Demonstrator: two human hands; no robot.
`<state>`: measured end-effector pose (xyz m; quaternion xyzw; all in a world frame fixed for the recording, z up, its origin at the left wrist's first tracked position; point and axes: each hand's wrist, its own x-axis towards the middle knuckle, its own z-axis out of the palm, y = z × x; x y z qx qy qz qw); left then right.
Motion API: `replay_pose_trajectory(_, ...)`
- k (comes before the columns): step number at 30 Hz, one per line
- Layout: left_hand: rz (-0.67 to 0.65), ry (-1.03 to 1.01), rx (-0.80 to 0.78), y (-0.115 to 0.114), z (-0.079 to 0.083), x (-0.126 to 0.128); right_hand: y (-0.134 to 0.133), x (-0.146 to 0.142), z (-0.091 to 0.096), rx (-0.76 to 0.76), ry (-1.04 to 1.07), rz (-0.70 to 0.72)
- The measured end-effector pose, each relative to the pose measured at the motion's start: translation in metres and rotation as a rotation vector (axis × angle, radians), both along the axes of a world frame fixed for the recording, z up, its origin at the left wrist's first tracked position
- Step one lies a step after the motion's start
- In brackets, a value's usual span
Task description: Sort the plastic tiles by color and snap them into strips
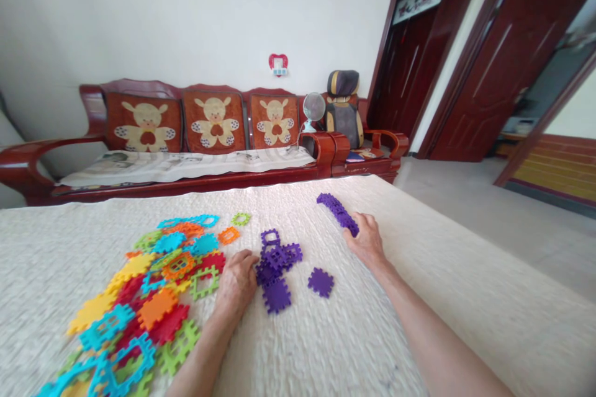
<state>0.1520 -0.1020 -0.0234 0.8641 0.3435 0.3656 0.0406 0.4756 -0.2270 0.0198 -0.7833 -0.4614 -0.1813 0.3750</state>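
My right hand (367,236) has its thumb and fingers closed around the near end of a row of purple interlocking tiles (335,208), which lies on the covered surface. A loose pile of purple tiles (275,258) sits in the middle, some solid and some with window openings. My left hand (239,279) rests palm down with bent fingers at the left edge of this pile; its thumb and fingertips are mostly hidden. Between my hands, a single solid purple tile (321,282) lies flat, apart from the others.
Left of my left hand spreads a heap of mixed-colour tiles (158,308). A small orange frame (228,236) and a green frame (241,218) lie at its far edge. Beyond the cream quilted cover (372,347) stand a wooden sofa (158,189), a small fan (313,107) and a massage-type chair cushion (343,118).
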Motion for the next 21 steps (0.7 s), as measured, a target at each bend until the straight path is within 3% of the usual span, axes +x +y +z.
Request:
replay_pose_trajectory(2,0.006,-0.001,-0.015,-0.001,0.0,0.001,0.005,-0.013,0.004,0.012,0.027,0.152)
replay_pose_trajectory(5,0.02,-0.006,-0.043,-0.001,-0.001,0.001,0.015,-0.046,0.007,-0.091,0.16,0.413)
replay_pose_trajectory(8,0.023,-0.011,-0.072,-0.002,-0.001,0.002,0.021,-0.082,0.004,-0.189,0.201,0.562)
replay_pose_trajectory(14,0.011,-0.004,-0.111,-0.005,0.006,0.003,0.021,-0.112,-0.002,-0.257,0.062,0.61)
replay_pose_trajectory(21,0.021,-0.017,-0.115,-0.007,0.007,0.004,0.023,-0.11,0.001,-0.198,0.19,0.543)
